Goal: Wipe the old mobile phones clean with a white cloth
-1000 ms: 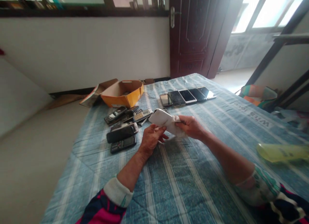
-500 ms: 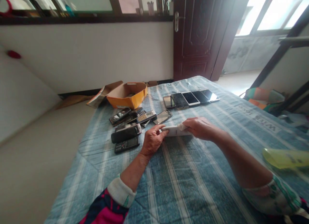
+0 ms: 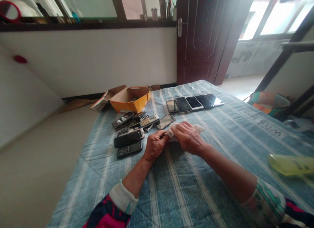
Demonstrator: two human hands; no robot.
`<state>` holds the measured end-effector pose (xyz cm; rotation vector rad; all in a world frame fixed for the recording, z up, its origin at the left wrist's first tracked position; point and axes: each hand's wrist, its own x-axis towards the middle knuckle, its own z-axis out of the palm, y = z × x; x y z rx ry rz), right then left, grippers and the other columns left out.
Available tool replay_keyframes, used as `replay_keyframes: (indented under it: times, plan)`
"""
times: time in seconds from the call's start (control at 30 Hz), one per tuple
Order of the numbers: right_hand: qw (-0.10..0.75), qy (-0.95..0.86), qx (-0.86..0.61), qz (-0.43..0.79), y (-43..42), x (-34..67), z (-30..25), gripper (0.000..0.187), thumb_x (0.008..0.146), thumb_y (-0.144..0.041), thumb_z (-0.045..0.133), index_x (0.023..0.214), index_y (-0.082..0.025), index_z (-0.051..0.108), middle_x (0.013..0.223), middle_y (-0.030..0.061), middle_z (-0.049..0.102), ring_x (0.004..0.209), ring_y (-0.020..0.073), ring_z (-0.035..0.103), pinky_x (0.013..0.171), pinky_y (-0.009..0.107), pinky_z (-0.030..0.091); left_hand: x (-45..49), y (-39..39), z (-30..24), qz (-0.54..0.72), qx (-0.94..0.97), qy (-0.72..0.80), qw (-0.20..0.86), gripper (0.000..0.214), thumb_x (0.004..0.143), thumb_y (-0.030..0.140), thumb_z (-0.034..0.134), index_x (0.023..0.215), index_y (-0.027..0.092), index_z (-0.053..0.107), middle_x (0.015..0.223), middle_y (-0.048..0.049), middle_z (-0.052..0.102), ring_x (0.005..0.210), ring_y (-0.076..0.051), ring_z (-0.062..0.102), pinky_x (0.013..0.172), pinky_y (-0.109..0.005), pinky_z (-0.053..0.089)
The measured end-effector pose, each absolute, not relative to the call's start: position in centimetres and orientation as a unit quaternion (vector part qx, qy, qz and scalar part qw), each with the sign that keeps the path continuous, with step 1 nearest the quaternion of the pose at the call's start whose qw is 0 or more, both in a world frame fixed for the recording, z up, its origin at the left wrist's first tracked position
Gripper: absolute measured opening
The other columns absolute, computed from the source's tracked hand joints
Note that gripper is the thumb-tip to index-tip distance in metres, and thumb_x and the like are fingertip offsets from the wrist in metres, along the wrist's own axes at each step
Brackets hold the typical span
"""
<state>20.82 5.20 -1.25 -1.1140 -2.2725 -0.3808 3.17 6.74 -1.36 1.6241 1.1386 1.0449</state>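
My left hand and my right hand meet over a white phone that is mostly hidden under a white cloth on the striped blue bedcover. The left hand's fingers pinch the phone's left end. The right hand presses the cloth flat on top of the phone. Just beyond the hands lies a loose smartphone.
A pile of old keypad phones lies left of my hands. A row of several smartphones lies further back. An open orange cardboard box sits at the bed's far left corner. A yellow-green plastic item is at right.
The white phone and cloth, held up in the air a second ago, have come down onto the bedcover. My right hand now lies over them with the cloth.
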Motion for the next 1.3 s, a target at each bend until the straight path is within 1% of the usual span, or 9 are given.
replay_keyframes:
  times: [0.13,0.33,0.53,0.67,0.8,0.97,1.1,1.2,1.3]
  plan:
    - [0.31,-0.838,-0.423,-0.153,5.9,23.7,-1.7,0.026,0.095,-0.019,0.041,0.098,-0.015,0.066,0.088,0.0097,0.065,0.08,0.0221,0.052,0.083,0.038,0.04,3.2,6.9,-1.6,0.415,0.646,0.464,0.441,0.024,0.073,0.042,0.069,0.076,0.018,0.069,0.055,0.0034,0.061,0.046,-0.013,0.055,0.046,-0.022,0.041]
    - [0.339,-0.819,-0.437,-0.154,6.0,24.6,-2.0,0.023,0.094,-0.019,0.043,0.097,-0.016,0.066,0.091,0.0108,0.065,0.085,0.0232,0.054,0.08,0.036,0.043,3.1,6.9,-1.9,0.411,0.655,0.469,0.427,0.023,0.075,0.043,0.068,0.074,0.019,0.067,0.051,0.0033,0.06,0.045,-0.014,0.054,0.045,-0.023,0.04]
    - [0.327,-0.847,-0.394,-0.145,5.0,20.0,-2.1,0.03,0.092,-0.019,0.044,0.117,-0.013,0.06,0.104,0.0135,0.064,0.104,0.027,0.054,0.102,0.045,0.036,3.1,6.6,-1.6,0.421,0.685,0.451,0.387,0.024,0.076,0.043,0.066,0.071,0.02,0.067,0.059,0.0017,0.061,0.052,-0.015,0.055,0.049,-0.023,0.043]
    - [0.341,-0.835,-0.404,-0.152,5.2,20.7,-2.4,0.025,0.094,-0.022,0.046,0.111,-0.015,0.062,0.1,0.0105,0.066,0.102,0.0242,0.057,0.11,0.049,0.028,3.0,6.7,-1.7,0.415,0.688,0.447,0.393,0.022,0.077,0.041,0.065,0.073,0.02,0.067,0.06,0.0014,0.061,0.052,-0.015,0.056,0.049,-0.024,0.043]
    - [0.366,-0.801,-0.443,-0.168,5.9,23.2,-3.0,0.019,0.094,-0.022,0.047,0.095,-0.017,0.064,0.089,0.0082,0.067,0.086,0.0211,0.059,0.105,0.046,0.033,2.9,6.8,-2.0,0.409,0.681,0.457,0.4,0.02,0.077,0.041,0.066,0.073,0.021,0.067,0.057,0.0016,0.06,0.049,-0.016,0.057,0.047,-0.025,0.042]
    - [0.408,-0.805,-0.411,-0.131,5.7,22.5,-2.7,0.024,0.095,-0.016,0.04,0.097,-0.015,0.063,0.085,0.0091,0.064,0.082,0.0216,0.057,0.087,0.037,0.045,2.8,6.8,-2.0,0.401,0.684,0.455,0.405,0.022,0.078,0.042,0.065,0.076,0.02,0.066,0.056,0.0017,0.061,0.049,-0.015,0.055,0.046,-0.024,0.041]
    - [0.415,-0.835,-0.352,-0.086,5.1,19.6,-1.9,0.027,0.095,-0.013,0.037,0.104,-0.015,0.062,0.089,0.0095,0.062,0.086,0.0215,0.055,0.085,0.034,0.046,2.9,6.7,-1.8,0.414,0.702,0.443,0.374,0.024,0.078,0.042,0.063,0.074,0.019,0.065,0.06,0.0019,0.059,0.053,-0.014,0.054,0.051,-0.023,0.042]
    - [0.403,-0.846,-0.335,-0.094,5.2,19.0,-1.9,0.027,0.094,-0.012,0.037,0.094,-0.016,0.063,0.082,0.0076,0.059,0.082,0.021,0.052,0.087,0.036,0.045,3.0,6.7,-1.7,0.418,0.71,0.438,0.361,0.027,0.077,0.042,0.063,0.066,0.018,0.06,0.058,0.0028,0.056,0.055,-0.013,0.052,0.053,-0.022,0.042]
    - [0.403,-0.832,-0.366,-0.108,5.6,20.5,-2.2,0.028,0.094,-0.012,0.037,0.085,-0.017,0.063,0.078,0.007,0.057,0.08,0.021,0.051,0.083,0.036,0.046,3.0,6.7,-1.7,0.403,0.701,0.447,0.382,0.026,0.078,0.042,0.061,0.071,0.017,0.062,0.059,0.0029,0.057,0.052,-0.013,0.054,0.051,-0.022,0.041]
